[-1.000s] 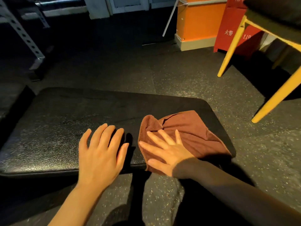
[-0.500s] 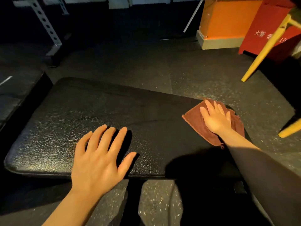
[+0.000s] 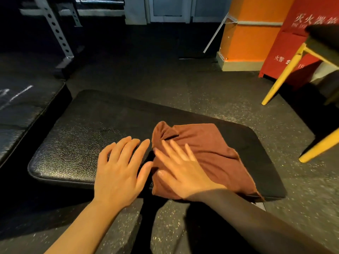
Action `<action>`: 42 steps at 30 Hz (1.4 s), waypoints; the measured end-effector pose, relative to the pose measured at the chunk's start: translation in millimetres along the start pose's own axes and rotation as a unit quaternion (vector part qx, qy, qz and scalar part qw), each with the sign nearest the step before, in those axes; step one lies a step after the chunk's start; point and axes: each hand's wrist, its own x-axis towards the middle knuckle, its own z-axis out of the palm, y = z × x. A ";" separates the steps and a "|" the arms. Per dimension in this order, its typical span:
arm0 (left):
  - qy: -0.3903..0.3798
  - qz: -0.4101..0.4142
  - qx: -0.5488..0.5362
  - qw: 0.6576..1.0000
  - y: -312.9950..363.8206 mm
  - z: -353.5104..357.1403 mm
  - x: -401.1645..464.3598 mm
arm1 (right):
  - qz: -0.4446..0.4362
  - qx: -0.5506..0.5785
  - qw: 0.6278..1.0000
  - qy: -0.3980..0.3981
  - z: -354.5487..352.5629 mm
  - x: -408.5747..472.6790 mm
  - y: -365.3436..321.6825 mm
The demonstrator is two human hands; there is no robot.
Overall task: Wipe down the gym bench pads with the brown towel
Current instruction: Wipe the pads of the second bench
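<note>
brown towel (image 3: 205, 154), rumpled and creased, lies on the right near part of the black bench pad (image 3: 77, 143), pressed flat under the right hand (image 3: 183, 171) with fingers spread, gripping nothing. left hand (image 3: 119, 169) rests open on the pad just beside it. far right, a red cabinet (image 3: 293, 43) bears white chinese characters, "火警" readable.

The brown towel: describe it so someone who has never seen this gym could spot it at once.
Find the black bench pad lying low across the middle of the dark speckled floor. Toward its right end, under the flat right hand, lies the brown towel, bunched into folds. It is the only soft, reddish-brown cloth here; the left hand beside it rests on bare pad.
</note>
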 end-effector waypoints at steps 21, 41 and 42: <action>0.025 -0.108 -0.008 0.994 -97.5 -71.3 -38.2 | -0.191 -0.054 0.980 0.008 7.1 68.3 -81.2; -0.193 -0.149 0.027 0.969 -139.1 -3.8 33.2 | -0.005 0.001 0.999 0.051 -30.6 268.0 -76.1; -0.204 -0.148 0.035 0.967 -139.3 -1.4 31.6 | -0.010 -0.004 0.999 0.053 -29.7 269.1 -75.2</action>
